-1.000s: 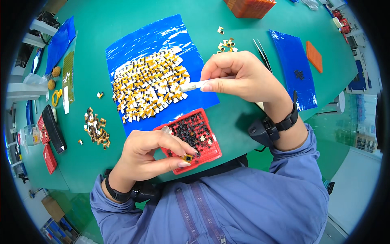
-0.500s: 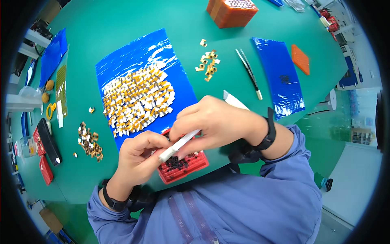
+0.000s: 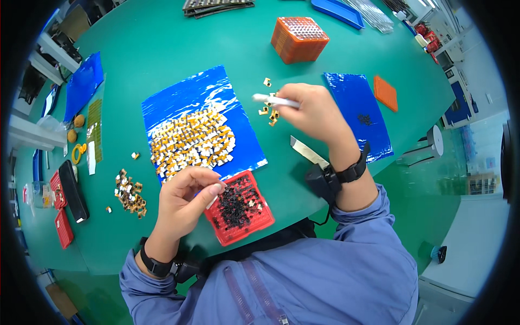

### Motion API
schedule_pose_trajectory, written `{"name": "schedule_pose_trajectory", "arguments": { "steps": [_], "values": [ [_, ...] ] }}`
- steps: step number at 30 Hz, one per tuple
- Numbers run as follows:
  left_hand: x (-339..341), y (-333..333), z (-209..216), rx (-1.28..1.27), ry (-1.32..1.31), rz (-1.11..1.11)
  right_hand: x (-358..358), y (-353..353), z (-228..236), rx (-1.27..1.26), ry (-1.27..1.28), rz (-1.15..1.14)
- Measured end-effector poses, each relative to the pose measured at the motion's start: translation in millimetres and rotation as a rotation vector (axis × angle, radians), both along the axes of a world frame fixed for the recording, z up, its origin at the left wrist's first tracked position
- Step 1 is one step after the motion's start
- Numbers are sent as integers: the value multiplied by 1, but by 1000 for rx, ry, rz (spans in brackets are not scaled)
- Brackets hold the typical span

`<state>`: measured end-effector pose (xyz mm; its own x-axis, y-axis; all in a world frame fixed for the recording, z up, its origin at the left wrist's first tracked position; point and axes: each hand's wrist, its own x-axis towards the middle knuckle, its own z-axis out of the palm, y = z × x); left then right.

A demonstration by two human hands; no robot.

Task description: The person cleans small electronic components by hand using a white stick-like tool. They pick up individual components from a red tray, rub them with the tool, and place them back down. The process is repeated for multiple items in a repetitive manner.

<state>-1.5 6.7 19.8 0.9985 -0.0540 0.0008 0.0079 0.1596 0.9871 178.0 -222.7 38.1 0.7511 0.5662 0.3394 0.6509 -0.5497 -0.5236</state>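
In my right hand (image 3: 314, 111), raised over the right-middle of the table, is a white pen-like stick (image 3: 279, 101), pointing left. Below its tip lie small gold and white pieces (image 3: 265, 111). My left hand (image 3: 187, 203) is at the left rim of a red tray (image 3: 254, 225), thumb and fingertips pinched on a small white piece (image 3: 212, 202), partly hidden by the fingers. Many tiny black parts (image 3: 235, 208) fill the tray, with a few pale bits among them. Beyond it, a blue sheet (image 3: 189, 89) bears rows of white and orange pieces (image 3: 192, 140).
A flat metal-coloured blade-like strip (image 3: 309, 150) lies by my right wrist. Further right are a blue sheet (image 3: 363, 138) with black bits and an orange block (image 3: 385, 93). An orange stack (image 3: 299, 43) stands at the back. Loose pieces (image 3: 129, 194) and a black case (image 3: 71, 190) lie left.
My right hand has moved away from my left, up and to the right, taking the white stick along. The red tray is now uncovered. My view has shifted, showing more of the table's far side.
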Motion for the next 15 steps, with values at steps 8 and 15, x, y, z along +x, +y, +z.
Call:
{"name": "schedule_pose_trajectory", "arguments": {
  "steps": [8,15],
  "values": [
    [-8,40,21,96,-243,285,12,-9,-5,-357,-82,-272],
    [-53,106,39,890,-105,472,6,-12,-6,-373,-63,-182]
  ]
}}
